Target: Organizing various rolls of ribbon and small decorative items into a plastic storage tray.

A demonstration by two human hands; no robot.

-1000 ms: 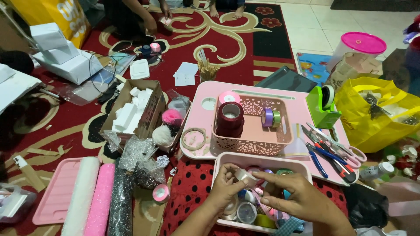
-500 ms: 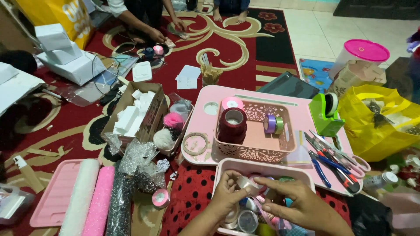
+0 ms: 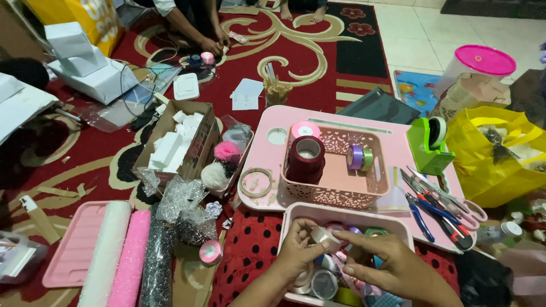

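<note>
Floor covered by red carpet with cream scrollwork and black border; pale tiled floor seen beyond carpet's far right edge. Low pink table set on carpet. Dark mat laid at far right corner of tiles. Scene lit evenly; walls and windows not shown.

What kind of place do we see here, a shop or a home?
Probably a home floor used for crafts. A red patterned carpet lies on pale tiles, a low pink table carries a basket of ribbon rolls, and both hands hold a tape roll.
</note>
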